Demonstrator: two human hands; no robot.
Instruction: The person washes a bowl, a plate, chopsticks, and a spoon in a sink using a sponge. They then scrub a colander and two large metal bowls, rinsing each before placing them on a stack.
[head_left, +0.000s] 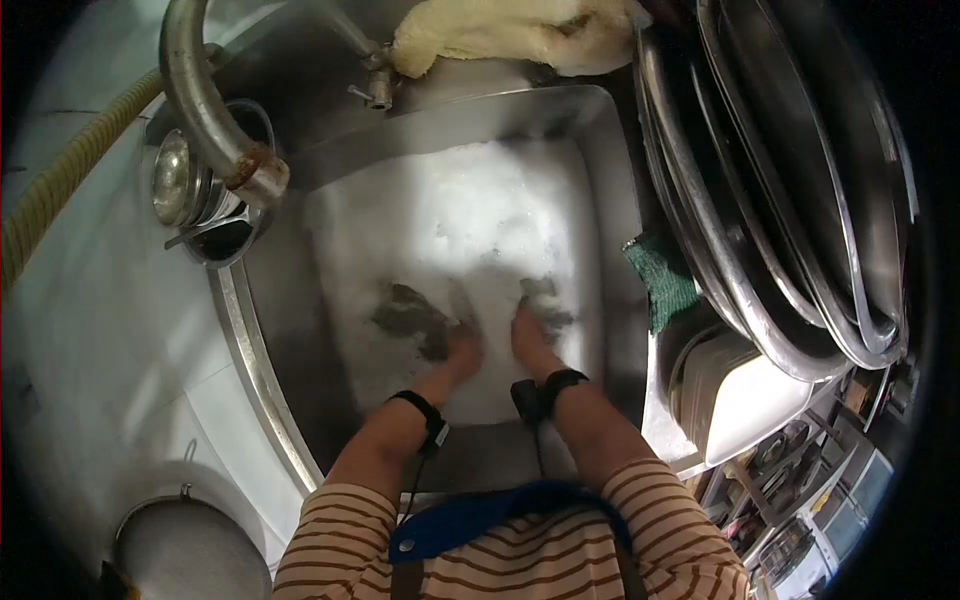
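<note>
A deep metal sink holds water covered with white foam. My left hand and my right hand dip into the foam side by side, a short gap between them. Foam and water hide the fingers of both, so what they hold, if anything, cannot be made out. Dark patches of water show through the foam beside each hand. Black bands circle both wrists.
Large metal trays lean at the right, near a green scouring cloth and pale rectangular containers. A curved metal faucet, stacked bowls and a round lid are at the left. Yellowish cloth lies behind the sink.
</note>
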